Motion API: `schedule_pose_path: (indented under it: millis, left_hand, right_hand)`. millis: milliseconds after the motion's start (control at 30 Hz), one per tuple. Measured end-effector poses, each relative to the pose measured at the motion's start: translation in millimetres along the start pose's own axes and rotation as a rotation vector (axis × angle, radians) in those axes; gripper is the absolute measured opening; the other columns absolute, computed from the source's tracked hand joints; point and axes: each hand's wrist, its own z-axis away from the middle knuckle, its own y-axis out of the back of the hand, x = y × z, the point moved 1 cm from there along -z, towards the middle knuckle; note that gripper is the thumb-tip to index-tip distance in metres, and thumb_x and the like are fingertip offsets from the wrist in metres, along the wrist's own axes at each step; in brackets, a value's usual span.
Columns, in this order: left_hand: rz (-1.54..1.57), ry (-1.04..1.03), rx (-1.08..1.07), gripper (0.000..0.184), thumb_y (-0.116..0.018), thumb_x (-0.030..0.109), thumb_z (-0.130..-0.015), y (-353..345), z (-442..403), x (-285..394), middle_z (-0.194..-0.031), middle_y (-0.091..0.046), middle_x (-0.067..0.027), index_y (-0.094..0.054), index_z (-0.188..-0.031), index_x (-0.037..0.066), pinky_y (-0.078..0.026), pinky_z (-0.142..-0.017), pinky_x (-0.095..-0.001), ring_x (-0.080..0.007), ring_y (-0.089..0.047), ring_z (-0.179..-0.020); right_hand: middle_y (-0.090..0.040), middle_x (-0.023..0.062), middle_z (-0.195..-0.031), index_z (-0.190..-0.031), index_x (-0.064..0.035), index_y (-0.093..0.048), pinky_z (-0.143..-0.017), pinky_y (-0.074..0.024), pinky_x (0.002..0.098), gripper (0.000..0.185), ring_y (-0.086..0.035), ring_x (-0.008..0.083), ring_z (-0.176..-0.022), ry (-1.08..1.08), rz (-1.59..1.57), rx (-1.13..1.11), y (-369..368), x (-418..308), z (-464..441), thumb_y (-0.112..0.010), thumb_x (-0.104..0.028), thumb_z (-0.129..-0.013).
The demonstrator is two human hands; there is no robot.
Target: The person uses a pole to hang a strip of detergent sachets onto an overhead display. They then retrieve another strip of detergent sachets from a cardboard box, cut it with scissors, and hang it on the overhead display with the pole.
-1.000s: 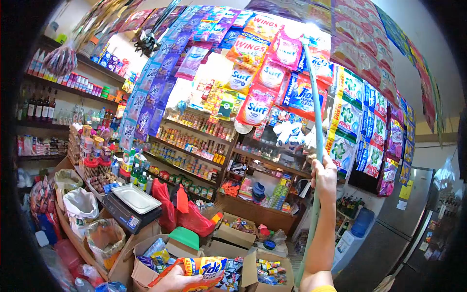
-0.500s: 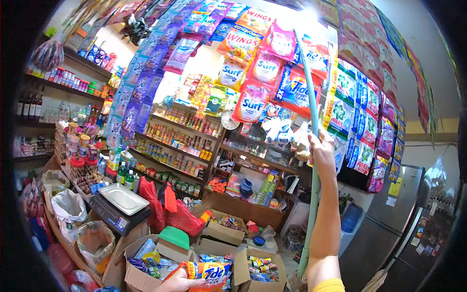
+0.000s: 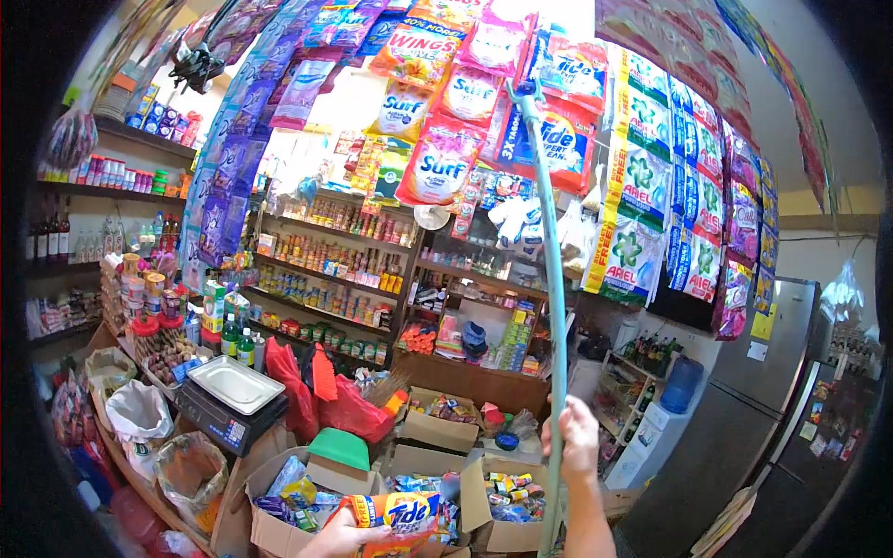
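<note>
My right hand (image 3: 575, 437) is wrapped round a long green pole (image 3: 547, 232). The pole stands nearly upright, its forked tip in front of the hanging Tide detergent packs (image 3: 560, 139); I cannot tell whether they touch. Low in the view, my left hand (image 3: 349, 537) grips an orange Tide detergent pack (image 3: 402, 521) by its left side. Surf packs (image 3: 442, 163) hang left of the pole, and Ariel packs (image 3: 637, 177) hang to its right.
Open cardboard boxes (image 3: 479, 535) of small packets stand below my hands. On the counter at left is a weighing scale (image 3: 219, 414) with a metal tray. Stocked shelves (image 3: 326, 270) line the back. A refrigerator (image 3: 758, 372) and a water dispenser (image 3: 642, 442) stand at right.
My right hand has come down with the pole, and the forked tip now shows lower, by the Tide packs. The left hand still holds its pack. The view has shifted slightly.
</note>
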Motion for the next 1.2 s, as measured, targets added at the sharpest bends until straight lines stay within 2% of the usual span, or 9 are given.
schedule_pose_path:
  millis: [33, 267, 400, 633, 833, 933, 967, 1100, 1200]
  left_hand:
    - [-0.018, -0.003, 0.075, 0.042, -0.066, 0.001, -0.074, 2, 3, 1, -0.102, -0.062, -0.0078, -0.053, -0.113, 0.0, -0.048, -0.082, -0.0304, -0.0149, -0.06, -0.089]
    - [-0.053, 0.047, 0.084, 0.042, -0.067, 0.002, -0.074, 6, 6, 9, -0.102, -0.062, -0.0072, -0.053, -0.113, -0.001, -0.048, -0.081, -0.0303, -0.0146, -0.061, -0.087]
    - [-0.088, 0.031, 0.036, 0.044, -0.068, 0.002, -0.073, 5, 3, 0, -0.102, -0.062, -0.007, -0.052, -0.114, -0.001, -0.047, -0.082, -0.0304, -0.0142, -0.06, -0.088]
    - [-0.032, 0.061, 0.095, 0.045, -0.067, -0.001, -0.072, -18, 5, 3, -0.103, -0.061, -0.0079, -0.05, -0.115, -0.001, -0.046, -0.085, -0.0322, -0.0165, -0.06, -0.091]
    - [-0.048, 0.049, 0.021, 0.042, -0.064, 0.0, -0.075, -48, -2, 11, -0.104, -0.061, -0.0082, -0.051, -0.114, -0.002, -0.047, -0.083, -0.031, -0.0163, -0.06, -0.091]
    - [-0.13, -0.053, -0.05, 0.041, -0.064, 0.002, -0.077, -42, -11, 0, -0.103, -0.061, -0.0071, -0.05, -0.115, -0.002, -0.047, -0.083, -0.0307, -0.0147, -0.06, -0.09]
    - [-0.237, -0.181, -0.049, 0.045, -0.059, -0.004, -0.075, -34, -21, -13, -0.105, -0.058, -0.007, -0.046, -0.118, 0.0, -0.045, -0.084, -0.0291, -0.0181, -0.056, -0.094]
    - [-0.1, -0.164, -0.103, 0.045, -0.061, -0.001, -0.078, -28, -14, -11, -0.106, -0.058, -0.0062, -0.045, -0.121, 0.001, -0.046, -0.083, -0.0304, -0.0163, -0.056, -0.095]
    - [-0.1, -0.182, -0.039, 0.046, -0.061, 0.0, -0.078, -18, -9, -8, -0.106, -0.058, -0.006, -0.045, -0.121, 0.001, -0.046, -0.083, -0.0303, -0.0161, -0.056, -0.095]
  right_hand:
    - [-0.051, 0.0063, -0.057, -0.108, 0.001, -0.048, -0.039, -0.0377, 0.0223, 0.053, -0.046, 0.0112, -0.042, -0.01, -0.032, 0.007, -2, 13, 10, -0.055, -0.045, -0.083]
    - [-0.053, 0.0085, -0.058, -0.112, 0.0012, -0.047, -0.04, -0.0382, 0.0232, 0.043, -0.046, 0.0127, -0.041, 0.013, -0.24, 0.019, -6, 28, -1, -0.049, -0.035, -0.089]
    - [-0.052, 0.0095, -0.061, -0.116, 0.0025, -0.043, -0.042, -0.0386, 0.0226, 0.048, -0.048, 0.013, -0.044, -0.024, -0.377, -0.082, -5, 22, -13, -0.048, -0.036, -0.089]
    - [-0.053, 0.0089, -0.064, -0.115, 0.0008, -0.046, -0.045, -0.0391, 0.022, 0.041, -0.047, 0.012, -0.047, -0.159, -0.364, -0.019, 9, 78, 52, -0.047, -0.032, -0.09]
    - [-0.052, 0.0071, -0.063, -0.115, -0.0001, -0.045, -0.043, -0.0375, 0.0206, 0.041, -0.046, 0.0104, -0.046, -0.084, -0.324, -0.065, 7, 37, 9, -0.045, -0.034, -0.091]
    - [-0.051, 0.0058, -0.062, -0.113, -0.0007, -0.045, -0.041, -0.0365, 0.0196, 0.041, -0.045, 0.0093, -0.045, 0.007, -0.287, -0.098, 1, 9, -29, -0.045, -0.035, -0.091]
    - [-0.05, 0.0055, -0.061, -0.112, -0.0013, -0.046, -0.04, -0.0368, 0.0199, 0.04, -0.045, 0.0091, -0.044, 0.027, -0.306, -0.121, 0, 2, -44, -0.044, -0.035, -0.091]
    - [-0.05, 0.0058, -0.059, -0.111, -0.0018, -0.046, -0.036, -0.0362, 0.0214, 0.036, -0.044, 0.0101, -0.04, 0.124, -0.358, -0.103, -14, -29, -92, -0.043, -0.032, -0.093]
    - [-0.049, 0.0059, -0.058, -0.111, -0.0039, -0.047, -0.035, -0.0356, 0.0233, 0.028, -0.042, 0.0111, -0.038, 0.196, -0.389, -0.108, -26, -53, -114, -0.039, -0.025, -0.094]
